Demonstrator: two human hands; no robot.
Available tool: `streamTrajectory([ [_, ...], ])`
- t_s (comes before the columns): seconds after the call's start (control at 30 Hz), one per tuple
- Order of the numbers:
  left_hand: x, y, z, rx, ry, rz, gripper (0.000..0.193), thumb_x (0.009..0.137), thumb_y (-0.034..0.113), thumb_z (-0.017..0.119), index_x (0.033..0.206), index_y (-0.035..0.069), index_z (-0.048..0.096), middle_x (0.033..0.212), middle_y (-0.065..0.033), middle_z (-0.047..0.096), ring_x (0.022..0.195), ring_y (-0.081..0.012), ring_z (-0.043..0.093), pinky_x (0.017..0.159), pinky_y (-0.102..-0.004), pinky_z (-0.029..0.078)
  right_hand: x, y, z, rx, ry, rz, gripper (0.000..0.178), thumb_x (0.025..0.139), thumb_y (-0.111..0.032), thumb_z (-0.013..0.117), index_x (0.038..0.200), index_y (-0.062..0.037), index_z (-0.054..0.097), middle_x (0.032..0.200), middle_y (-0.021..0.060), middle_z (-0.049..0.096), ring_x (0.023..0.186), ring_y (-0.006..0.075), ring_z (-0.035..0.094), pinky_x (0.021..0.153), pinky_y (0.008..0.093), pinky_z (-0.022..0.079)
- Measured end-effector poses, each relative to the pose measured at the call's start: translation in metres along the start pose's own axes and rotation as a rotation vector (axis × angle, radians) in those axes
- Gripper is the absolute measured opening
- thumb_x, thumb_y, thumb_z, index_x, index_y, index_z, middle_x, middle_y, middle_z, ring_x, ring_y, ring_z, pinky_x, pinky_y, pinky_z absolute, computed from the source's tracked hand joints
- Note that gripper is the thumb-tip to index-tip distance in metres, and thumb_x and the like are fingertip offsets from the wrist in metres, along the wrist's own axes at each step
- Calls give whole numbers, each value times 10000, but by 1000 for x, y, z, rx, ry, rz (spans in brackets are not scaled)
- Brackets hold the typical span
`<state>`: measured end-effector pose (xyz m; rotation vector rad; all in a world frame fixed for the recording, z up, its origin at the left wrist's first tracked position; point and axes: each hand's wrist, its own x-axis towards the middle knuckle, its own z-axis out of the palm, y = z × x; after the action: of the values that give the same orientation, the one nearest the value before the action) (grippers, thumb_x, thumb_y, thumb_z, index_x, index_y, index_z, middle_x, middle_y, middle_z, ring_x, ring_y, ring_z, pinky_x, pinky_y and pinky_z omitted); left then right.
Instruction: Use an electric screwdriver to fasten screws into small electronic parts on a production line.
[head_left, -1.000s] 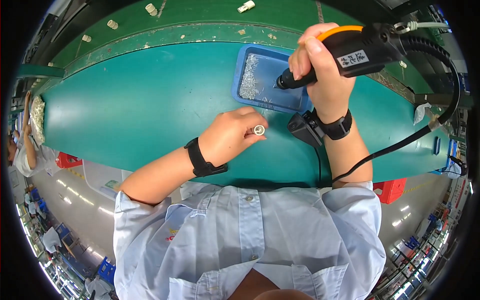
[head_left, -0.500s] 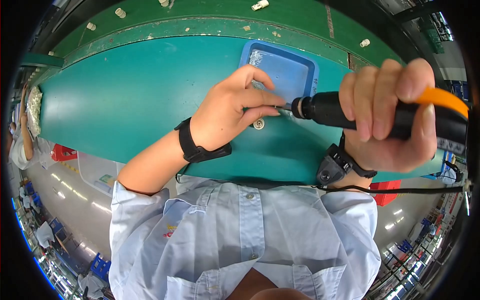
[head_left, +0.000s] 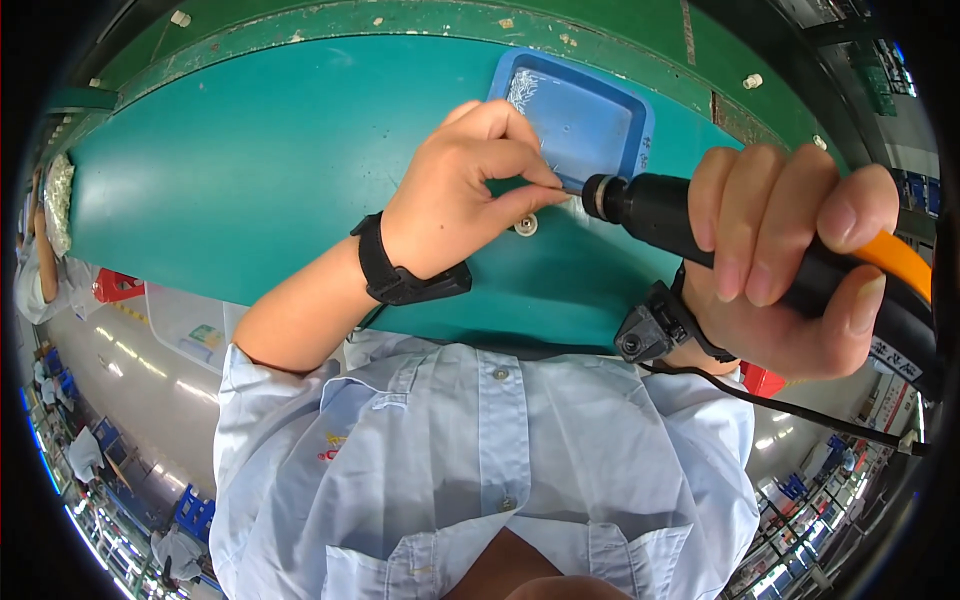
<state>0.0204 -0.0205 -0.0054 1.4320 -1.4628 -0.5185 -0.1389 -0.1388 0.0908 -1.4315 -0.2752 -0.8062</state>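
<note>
My right hand (head_left: 785, 250) is wrapped round a black power screwdriver (head_left: 655, 212) with an orange strip on its side. The tool lies almost level, its bit pointing left. At the bit's tip, the thumb and forefinger of my left hand (head_left: 455, 190) are pinched together; what sits between them is too small and hidden to make out. Just below those fingertips, a small round metallic part (head_left: 526, 226) rests on the green table. Beyond my left hand stands a blue tray (head_left: 643, 130) with a heap of tiny silvery pieces (head_left: 522, 92) in its far left corner.
A raised green ledge (head_left: 440, 20) with small white fittings runs along the far side of the table (head_left: 250, 150). A black cord (head_left: 800, 408) hangs at the right. At the far left lies a clear bag (head_left: 60, 205), with another person beside it.
The screwdriver's rear end has dropped a little, tilting the tool, and its bit sits slightly higher in view. My left fingertips have stayed at the tip. The whole view has shifted slightly.
</note>
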Motion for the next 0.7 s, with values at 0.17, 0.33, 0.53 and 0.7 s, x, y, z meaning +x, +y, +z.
streamTrajectory([
  [0.17, -4, 6, -1, 37, -11, -4, 252, 687, 83, 759, 927, 62, 685, 863, -33, 593, 869, -222, 563, 757, -332, 467, -7, 4, -1, -56, 47, 43, 284, 921, -323, 449, 1028, -61, 466, 656, -2, 475, 532, 92, 447, 542, 256, 358],
  [0.33, -20, -4, 2, -123, -284, -183, 327, 693, 80, 756, 997, 34, 646, 899, -52, 628, 799, -222, 606, 706, -320, 502, -15, 7, -6, 31, -2, 78, 284, 921, -314, 451, 1030, -52, 464, 656, 2, 476, 526, 92, 445, 541, 259, 357],
  [0.53, -28, -23, 15, -277, -281, -244, 229, 725, 70, 744, 917, 13, 635, 841, -72, 649, 666, -186, 619, 622, -291, 509, -16, 11, 12, -29, 32, 126, 276, 919, -313, 470, 1004, -51, 456, 631, 3, 475, 492, 101, 437, 519, 269, 359],
  [0.7, -29, -28, 19, -372, -260, -351, 164, 753, 58, 727, 872, 10, 626, 779, -71, 650, 635, -142, 615, 594, -272, 497, -15, 13, 26, -256, 89, 255, 272, 910, -308, 517, 975, -51, 457, 589, 4, 471, 471, 112, 446, 497, 278, 366],
])
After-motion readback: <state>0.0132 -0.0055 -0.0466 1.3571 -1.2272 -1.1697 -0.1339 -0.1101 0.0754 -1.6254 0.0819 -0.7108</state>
